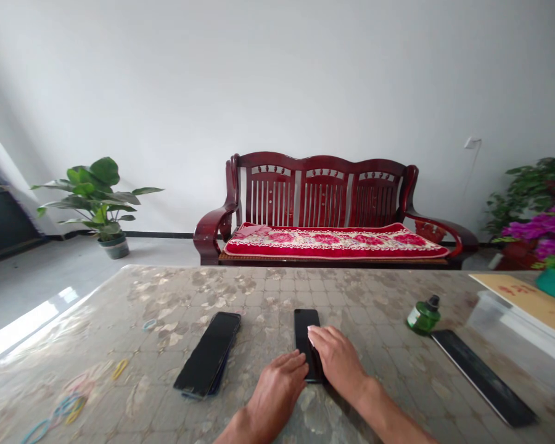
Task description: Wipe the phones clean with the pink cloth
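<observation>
A black smartphone lies flat on the table in front of me, screen up. My left hand is closed at its lower left edge, fingers together and fingertips on the phone. From the other side, my right hand grips the right edge, its bent fingers reaching over the screen. A small white spot shows at a right fingertip; I cannot tell whether it is a nail or something held. Both thumbs are mostly hidden. To the left lies another black phone, tilted, with a dark blue edge showing beneath it.
Colored rubber bands lie at the table's left. On the right are a green bottle with a black cap, a long dark flat bar and a clear plastic box under a tan board. A wooden bench stands behind the table.
</observation>
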Available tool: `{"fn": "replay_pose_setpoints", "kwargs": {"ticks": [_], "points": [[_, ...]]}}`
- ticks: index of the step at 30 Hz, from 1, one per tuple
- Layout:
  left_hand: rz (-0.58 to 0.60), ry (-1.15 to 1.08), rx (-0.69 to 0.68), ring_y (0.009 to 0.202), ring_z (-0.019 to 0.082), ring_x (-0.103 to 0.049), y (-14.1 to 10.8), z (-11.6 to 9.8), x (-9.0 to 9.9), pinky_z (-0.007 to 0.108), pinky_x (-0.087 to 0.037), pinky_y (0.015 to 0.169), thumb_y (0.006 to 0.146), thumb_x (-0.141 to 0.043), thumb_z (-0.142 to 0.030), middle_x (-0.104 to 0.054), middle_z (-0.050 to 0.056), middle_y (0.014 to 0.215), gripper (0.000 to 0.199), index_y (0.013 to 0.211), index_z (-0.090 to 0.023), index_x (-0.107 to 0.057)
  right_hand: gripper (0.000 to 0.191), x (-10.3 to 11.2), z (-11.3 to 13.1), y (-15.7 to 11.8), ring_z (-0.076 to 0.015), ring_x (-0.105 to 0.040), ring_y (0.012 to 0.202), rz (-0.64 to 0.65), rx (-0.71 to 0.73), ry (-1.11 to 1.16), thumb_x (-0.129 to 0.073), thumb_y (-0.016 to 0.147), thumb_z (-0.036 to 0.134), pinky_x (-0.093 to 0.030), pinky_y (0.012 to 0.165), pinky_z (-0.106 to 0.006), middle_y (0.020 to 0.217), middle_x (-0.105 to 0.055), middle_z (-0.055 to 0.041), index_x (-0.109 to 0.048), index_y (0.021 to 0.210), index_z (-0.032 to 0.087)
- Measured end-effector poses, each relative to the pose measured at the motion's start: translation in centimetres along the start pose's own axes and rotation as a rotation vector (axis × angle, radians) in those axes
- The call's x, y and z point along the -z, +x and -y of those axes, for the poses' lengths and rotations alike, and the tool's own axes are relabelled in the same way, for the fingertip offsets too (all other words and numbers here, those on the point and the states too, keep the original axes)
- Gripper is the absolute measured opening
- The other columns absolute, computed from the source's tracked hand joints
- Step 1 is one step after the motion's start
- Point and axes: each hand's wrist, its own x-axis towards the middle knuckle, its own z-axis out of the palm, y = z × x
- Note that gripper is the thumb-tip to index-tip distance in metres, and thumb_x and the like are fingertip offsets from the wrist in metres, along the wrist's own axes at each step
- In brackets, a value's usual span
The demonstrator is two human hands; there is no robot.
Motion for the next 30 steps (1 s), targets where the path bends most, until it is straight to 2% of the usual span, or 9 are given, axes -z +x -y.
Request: {"fn": "replay_pose_setpoints", "kwargs": {"ticks": [3, 9, 11, 19, 21, 26, 28, 30], "points": [[0.018, -0.015, 0.016, 0.111, 0.021, -0.067, 0.0, -0.1, 0.1, 0.032, -0.05, 0.102, 0.083, -0.065, -0.004, -0.072, 0.005, 0.116, 0.023, 0.101, -0.019, -0.068, 0.038, 0.2, 0.0, -0.5, -0.0193, -0.06, 0.103, 0.0, 0.031, 0.009, -0.044, 0.092, 0.004, -0.046, 0.095, -0.03, 0.118, -0.069, -0.0045, -0.067, 0.118, 0.02], [0.048, -0.027, 0.013, 0.116, 0.022, -0.064, -0.3, 0.5, -0.3, 0.032, -0.048, 0.105, 0.084, -0.066, -0.006, -0.07, 0.006, 0.12, 0.026, 0.106, -0.018, -0.068, 0.035, 0.3, -0.1, 4.6, -0.0209, -0.06, 0.106, 0.081, -0.019, -0.018, -0.044, 0.093, 0.006, -0.045, 0.096, -0.031, 0.118, -0.069, -0.0046, -0.068, 0.116, 0.018], [0.039, -0.031, 0.011, 0.116, 0.021, -0.064, -0.3, 0.6, -0.4, 0.032, -0.048, 0.105, 0.084, -0.065, -0.006, -0.07, 0.006, 0.12, 0.025, 0.107, -0.018, -0.068, 0.035, 0.4, 0.2, 5.3, -0.0211, -0.06, 0.105, 0.099, -0.035, -0.019, -0.044, 0.093, 0.007, -0.045, 0.095, -0.03, 0.118, -0.07, -0.005, -0.068, 0.115, 0.018], [-0.034, -0.058, 0.008, 0.108, 0.019, -0.068, -0.1, 0.4, -0.4, 0.028, -0.049, 0.102, 0.087, -0.058, -0.008, -0.074, 0.002, 0.11, 0.02, 0.097, -0.021, -0.069, 0.034, 0.9, 1.6, 1.0, -0.0202, -0.059, 0.101, 0.063, 0.07, 0.056, -0.046, 0.092, 0.007, -0.046, 0.092, -0.03, 0.115, -0.07, -0.0045, -0.067, 0.116, 0.02], [-0.042, -0.06, -0.002, 0.107, 0.018, -0.068, -0.2, 0.4, -0.4, 0.027, -0.05, 0.101, 0.089, -0.057, -0.009, -0.074, 0.002, 0.11, 0.02, 0.097, -0.022, -0.07, 0.034, 0.9, 1.4, 1.7, -0.0203, -0.059, 0.101, 0.058, 0.073, 0.055, -0.046, 0.092, 0.008, -0.046, 0.092, -0.031, 0.115, -0.07, -0.0046, -0.068, 0.114, 0.02], [-0.052, -0.05, -0.017, 0.105, 0.017, -0.069, -0.3, 0.8, -0.6, 0.026, -0.05, 0.1, 0.091, -0.058, -0.011, -0.075, 0.002, 0.107, 0.017, 0.094, -0.022, -0.071, 0.032, 0.5, 1.1, 5.4, -0.0197, -0.061, 0.102, 0.092, 0.014, 0.031, -0.046, 0.093, 0.009, -0.047, 0.092, -0.032, 0.113, -0.071, -0.0047, -0.07, 0.11, 0.021], [-0.06, -0.042, -0.021, 0.103, 0.017, -0.07, -0.3, 0.8, -0.6, 0.025, -0.051, 0.099, 0.091, -0.059, -0.011, -0.075, 0.001, 0.105, 0.016, 0.092, -0.022, -0.071, 0.031, 0.4, 1.3, 5.4, -0.0196, -0.06, 0.103, 0.08, 0.011, 0.051, -0.046, 0.094, 0.01, -0.047, 0.092, -0.032, 0.115, -0.071, -0.0047, -0.07, 0.11, 0.021], [-0.069, -0.043, -0.019, 0.101, 0.017, -0.07, -0.3, 0.8, -0.6, 0.026, -0.052, 0.097, 0.091, -0.06, -0.011, -0.075, 0.001, 0.102, 0.015, 0.091, -0.021, -0.071, 0.031, 0.6, 1.8, 4.1, -0.0197, -0.059, 0.105, 0.051, 0.039, 0.096, -0.046, 0.094, 0.01, -0.047, 0.092, -0.032, 0.117, -0.07, -0.0045, -0.069, 0.112, 0.021]]}}
